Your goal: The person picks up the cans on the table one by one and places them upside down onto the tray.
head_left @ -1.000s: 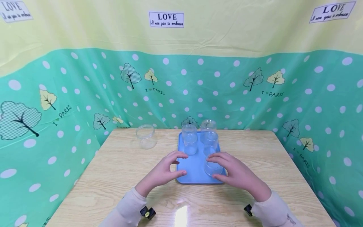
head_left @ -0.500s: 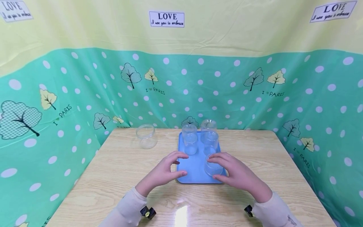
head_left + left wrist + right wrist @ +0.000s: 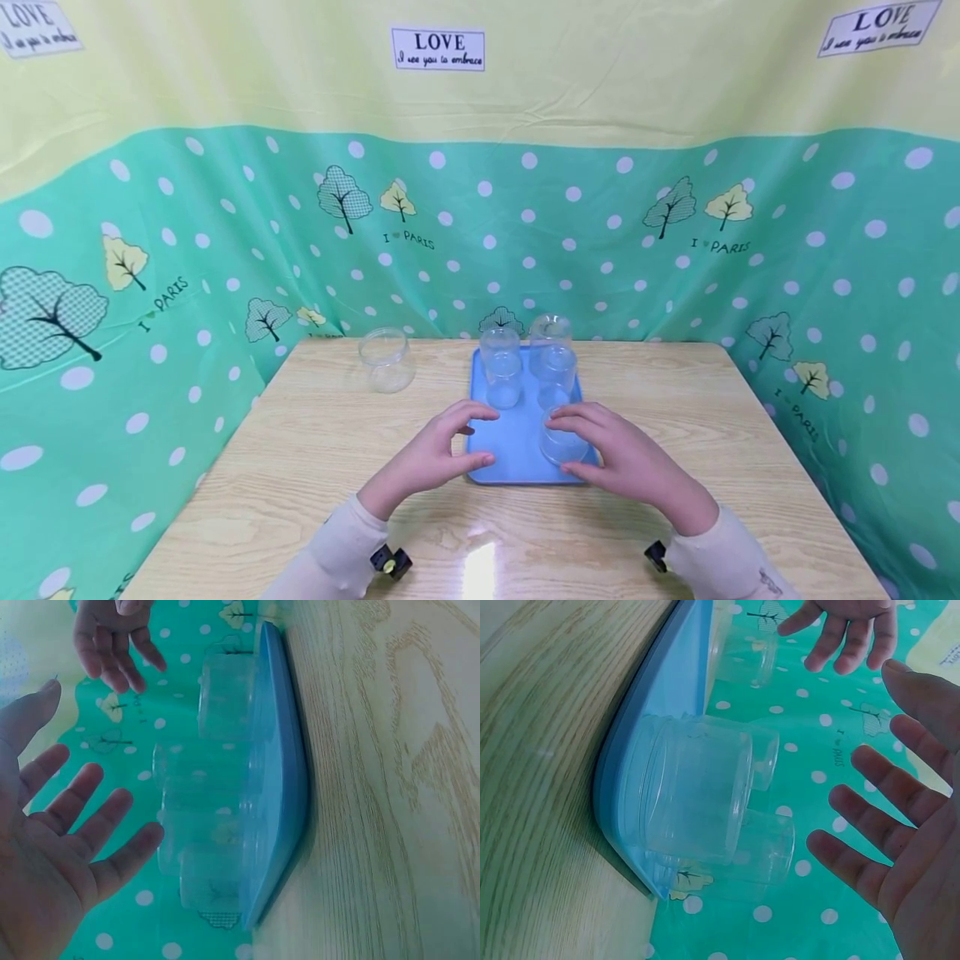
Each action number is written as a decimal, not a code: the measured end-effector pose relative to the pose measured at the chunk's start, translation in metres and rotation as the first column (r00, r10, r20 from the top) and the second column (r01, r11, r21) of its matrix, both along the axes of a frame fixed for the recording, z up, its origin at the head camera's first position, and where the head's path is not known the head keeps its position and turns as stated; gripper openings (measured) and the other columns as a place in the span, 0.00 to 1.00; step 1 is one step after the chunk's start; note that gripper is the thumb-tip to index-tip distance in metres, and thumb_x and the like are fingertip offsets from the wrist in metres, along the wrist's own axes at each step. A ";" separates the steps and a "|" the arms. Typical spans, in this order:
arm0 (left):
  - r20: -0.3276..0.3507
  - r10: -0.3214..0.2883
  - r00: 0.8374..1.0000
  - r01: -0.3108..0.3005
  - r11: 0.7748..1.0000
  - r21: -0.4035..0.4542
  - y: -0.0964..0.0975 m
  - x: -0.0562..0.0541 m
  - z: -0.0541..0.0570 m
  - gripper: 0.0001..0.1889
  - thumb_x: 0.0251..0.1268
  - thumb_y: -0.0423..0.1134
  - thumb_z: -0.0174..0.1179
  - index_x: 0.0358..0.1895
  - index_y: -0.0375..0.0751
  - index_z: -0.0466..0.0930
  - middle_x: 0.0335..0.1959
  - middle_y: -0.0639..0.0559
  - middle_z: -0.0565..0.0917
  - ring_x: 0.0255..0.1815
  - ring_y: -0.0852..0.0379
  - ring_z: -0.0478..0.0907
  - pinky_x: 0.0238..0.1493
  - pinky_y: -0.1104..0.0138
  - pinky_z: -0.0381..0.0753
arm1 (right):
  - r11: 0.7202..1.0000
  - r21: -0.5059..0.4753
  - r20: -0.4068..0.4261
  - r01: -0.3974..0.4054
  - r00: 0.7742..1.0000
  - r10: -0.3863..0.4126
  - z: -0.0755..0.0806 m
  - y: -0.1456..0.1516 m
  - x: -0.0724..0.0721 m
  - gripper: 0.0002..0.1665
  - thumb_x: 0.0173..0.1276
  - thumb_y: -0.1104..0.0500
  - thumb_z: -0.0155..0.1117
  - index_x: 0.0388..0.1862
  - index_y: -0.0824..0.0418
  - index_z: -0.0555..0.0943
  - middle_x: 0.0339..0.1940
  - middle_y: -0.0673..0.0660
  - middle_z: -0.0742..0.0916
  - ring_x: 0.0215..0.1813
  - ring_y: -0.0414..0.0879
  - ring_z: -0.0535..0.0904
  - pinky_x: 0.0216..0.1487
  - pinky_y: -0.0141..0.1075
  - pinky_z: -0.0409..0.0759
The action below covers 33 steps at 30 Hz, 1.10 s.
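Observation:
My left hand [image 3: 431,446] hovers over the left side of a blue tray [image 3: 502,454], fingers spread and bent a little, holding nothing. Above the tray's right side, my right hand [image 3: 626,454] is held the same way; in the head view it partly covers the nearest clear jar [image 3: 558,446]. The right wrist view has a gap between these fingers and that jar [image 3: 697,791], which stands mouth down. Several more clear jars stand behind it on the tray, among them a left one [image 3: 504,387] and a back right one [image 3: 551,333].
Another clear jar [image 3: 386,362] stands on the wooden table [image 3: 315,442], left of the tray. Green and yellow printed cloth [image 3: 450,200] hangs behind the table and along both sides. Each sleeve has a small black device near the wrist.

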<state>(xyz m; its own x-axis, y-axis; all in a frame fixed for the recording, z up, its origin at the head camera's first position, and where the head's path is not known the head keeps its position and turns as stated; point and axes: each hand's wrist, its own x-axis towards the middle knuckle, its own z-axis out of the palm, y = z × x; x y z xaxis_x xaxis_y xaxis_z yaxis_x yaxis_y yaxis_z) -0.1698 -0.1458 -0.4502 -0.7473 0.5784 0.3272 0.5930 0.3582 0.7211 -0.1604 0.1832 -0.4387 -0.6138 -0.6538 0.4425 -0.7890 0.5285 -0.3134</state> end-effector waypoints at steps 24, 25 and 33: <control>-0.118 0.003 0.993 -0.019 0.992 -0.128 -0.010 -0.012 0.016 0.28 0.66 0.51 0.70 0.67 0.52 0.75 0.65 0.60 0.77 0.68 0.57 0.73 0.64 0.55 0.81 | 1.000 0.001 -0.034 0.020 0.999 -0.020 0.009 0.007 0.001 0.35 0.60 0.50 0.80 0.67 0.48 0.79 0.65 0.42 0.80 0.67 0.43 0.77 0.64 0.46 0.82; -0.127 -0.006 0.992 -0.014 0.988 -0.152 -0.010 -0.012 0.017 0.28 0.66 0.51 0.70 0.67 0.52 0.74 0.65 0.61 0.77 0.68 0.58 0.73 0.65 0.55 0.80 | 1.000 0.000 -0.034 0.024 0.999 -0.024 0.008 0.007 0.001 0.36 0.60 0.50 0.81 0.67 0.47 0.79 0.65 0.41 0.80 0.67 0.43 0.77 0.64 0.45 0.82; -0.153 -0.034 0.988 -0.010 0.961 -0.276 -0.004 -0.012 0.024 0.29 0.65 0.49 0.71 0.67 0.51 0.75 0.64 0.61 0.76 0.67 0.61 0.73 0.69 0.60 0.77 | 0.999 0.008 -0.018 0.035 0.999 -0.035 0.008 0.008 0.001 0.36 0.61 0.51 0.80 0.67 0.43 0.77 0.65 0.41 0.80 0.68 0.42 0.76 0.65 0.45 0.81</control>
